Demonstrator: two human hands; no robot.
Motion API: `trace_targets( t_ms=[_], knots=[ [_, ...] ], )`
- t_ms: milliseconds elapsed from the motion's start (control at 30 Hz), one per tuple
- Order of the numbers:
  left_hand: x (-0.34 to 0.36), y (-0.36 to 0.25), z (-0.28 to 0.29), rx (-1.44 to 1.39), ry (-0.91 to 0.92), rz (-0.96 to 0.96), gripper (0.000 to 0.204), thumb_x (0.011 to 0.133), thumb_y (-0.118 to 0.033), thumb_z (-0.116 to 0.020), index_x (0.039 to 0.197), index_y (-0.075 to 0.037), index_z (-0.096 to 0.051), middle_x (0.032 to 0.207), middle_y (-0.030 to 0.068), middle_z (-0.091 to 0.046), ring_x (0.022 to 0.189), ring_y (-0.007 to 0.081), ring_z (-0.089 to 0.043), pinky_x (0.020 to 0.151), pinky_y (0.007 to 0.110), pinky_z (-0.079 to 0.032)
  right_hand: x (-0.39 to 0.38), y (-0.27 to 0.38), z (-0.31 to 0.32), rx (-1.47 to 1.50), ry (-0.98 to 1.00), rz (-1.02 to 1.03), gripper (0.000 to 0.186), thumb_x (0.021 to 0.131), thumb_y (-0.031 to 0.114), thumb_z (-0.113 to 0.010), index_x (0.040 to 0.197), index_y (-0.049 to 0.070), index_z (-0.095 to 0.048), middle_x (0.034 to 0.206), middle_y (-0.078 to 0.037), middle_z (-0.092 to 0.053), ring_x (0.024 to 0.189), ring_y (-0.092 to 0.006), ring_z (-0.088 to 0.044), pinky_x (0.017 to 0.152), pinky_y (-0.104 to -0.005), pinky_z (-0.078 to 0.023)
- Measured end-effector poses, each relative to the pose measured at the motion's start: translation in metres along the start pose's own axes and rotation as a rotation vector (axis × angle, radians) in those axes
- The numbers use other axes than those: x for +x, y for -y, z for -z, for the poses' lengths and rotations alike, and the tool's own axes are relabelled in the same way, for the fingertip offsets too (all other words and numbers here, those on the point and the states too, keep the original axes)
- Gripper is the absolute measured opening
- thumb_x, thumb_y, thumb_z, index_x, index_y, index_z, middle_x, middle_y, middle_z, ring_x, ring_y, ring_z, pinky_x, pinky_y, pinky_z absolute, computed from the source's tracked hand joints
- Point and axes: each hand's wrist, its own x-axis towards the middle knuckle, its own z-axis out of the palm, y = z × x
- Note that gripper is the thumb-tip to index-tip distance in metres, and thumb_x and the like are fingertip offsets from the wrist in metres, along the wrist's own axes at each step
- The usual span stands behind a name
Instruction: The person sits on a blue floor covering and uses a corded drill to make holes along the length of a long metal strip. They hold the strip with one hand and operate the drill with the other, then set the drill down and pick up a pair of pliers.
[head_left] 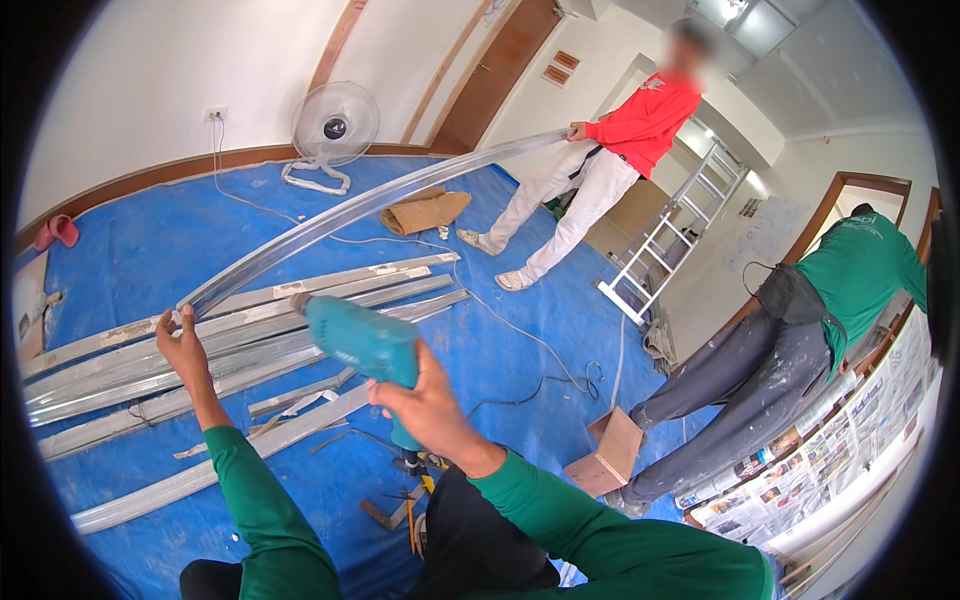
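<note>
Between my left hand (184, 345) and a person in a red top (650, 120) stretches a long metal channel (320, 226), raised off the floor. My left fingers grip its near end, while the person has a hand at the far end. In my right hand (432, 408) is a teal power drill (360, 340), its grip wrapped by my fingers. The drill's nose points left toward the channel's near end and is apart from it. Below lie several metal channels (180, 362) side by side on the blue floor sheet (520, 420).
Hand tools (400, 508) lie by my knees. A clear-bladed fan (335, 125) stands at the wall, with brown paper (425, 210) nearer. Cords cross the sheet. At right are a ladder (675, 225), a wooden box (607, 452) and a person in green (860, 265).
</note>
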Motion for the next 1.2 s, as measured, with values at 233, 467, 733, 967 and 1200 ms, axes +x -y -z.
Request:
trace_targets(
  t_ms=[233,467,733,967,1200],
  knots=[
    [-0.042,-0.095,-0.004,0.405,-0.297,-0.223,0.075,0.106,-0.044,-0.084,0.163,-0.002,-0.056,0.156,0.0283,-0.050,0.129,0.0360,-0.060,0.107,0.048,-0.052,0.004,0.005,0.040,0.503,-0.234,-0.192,0.054,0.096,0.003,-0.078,0.145,0.010,-0.055,0.114,-0.009,-0.071,0.092,-0.0199,-0.072,0.069,-0.0381,-0.059],
    [-0.129,-0.243,-0.039,-0.337,0.443,-0.204,0.053,0.110,-0.045,-0.080,0.143,-0.004,-0.072,0.135,0.0106,-0.066,0.111,0.0212,-0.062,0.099,0.037,-0.051,0.004,0.004,0.041,0.470,-0.255,-0.161,0.054,0.095,0.003,-0.079,0.143,0.009,-0.054,0.116,-0.010,-0.070,0.093,-0.0211,-0.072,0.070,-0.0381,-0.059],
    [-0.246,-0.300,-0.065,-0.648,0.707,0.404,0.088,0.111,-0.059,-0.074,0.164,0.005,-0.045,0.142,0.0154,-0.063,0.134,0.0253,-0.061,0.115,0.044,-0.052,-0.008,0.004,0.011,0.171,-0.202,0.192,0.061,0.097,-0.002,-0.079,0.151,0.004,-0.052,0.118,-0.009,-0.072,0.100,-0.0175,-0.073,0.081,-0.0362,-0.063],
    [-0.224,-0.301,-0.036,-1.135,0.888,0.659,0.060,0.109,-0.053,-0.077,0.141,-0.004,-0.064,0.125,0.0132,-0.074,0.107,0.0252,-0.076,0.093,0.043,-0.066,-0.007,0.010,0.003,-0.317,-0.040,0.548,0.086,0.098,-0.003,-0.075,0.174,-0.003,-0.035,0.152,-0.025,-0.063,0.141,-0.0350,-0.067,0.116,-0.0446,-0.055],
    [-0.204,-0.262,-0.028,-0.645,0.709,0.443,0.062,0.097,-0.049,-0.087,0.129,-0.003,-0.062,0.106,0.0117,-0.070,0.087,0.0206,-0.073,0.076,0.036,-0.064,-0.019,0.011,0.002,-0.849,0.296,0.137,0.069,0.100,0.019,-0.078,0.158,-0.005,-0.052,0.142,-0.033,-0.070,0.130,-0.0516,-0.068,0.109,-0.0567,-0.057]
  ],
)
